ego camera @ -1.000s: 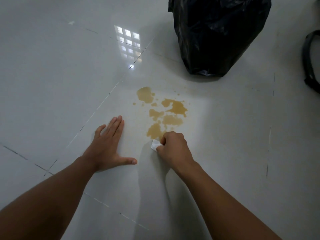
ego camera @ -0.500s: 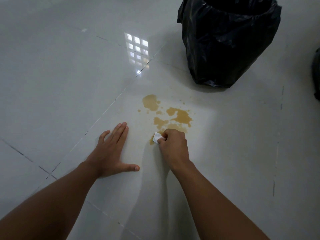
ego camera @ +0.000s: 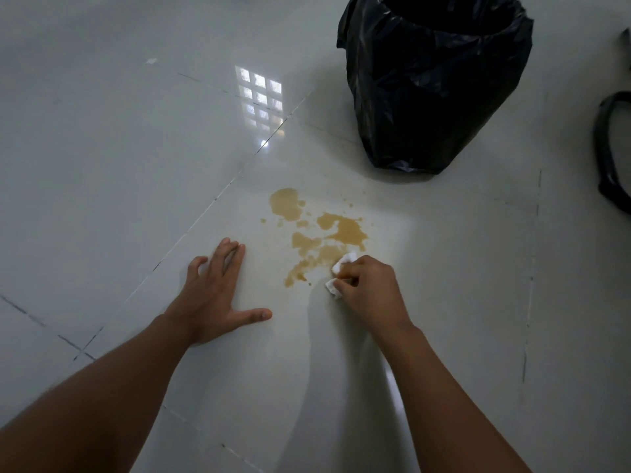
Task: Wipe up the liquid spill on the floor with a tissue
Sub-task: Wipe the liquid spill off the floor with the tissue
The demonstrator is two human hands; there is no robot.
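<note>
My right hand (ego camera: pixel 367 290) grip closed on wadded tissue (ego camera: pixel 343 268), pressed to floor (ego camera: pixel 119 165) at near right edge of spill (ego camera: pixel 324 233). My left hand (ego camera: pixel 213 295) flat, fingers spread, holding nothing, left of spill. Best: press down, sweep edges inward, avoid smearing, refold to dry face. Most of tissue hidden under fingers; wetness unclear. Bin bag (ego camera: pixel 433 83) far right, top cut off.
</note>
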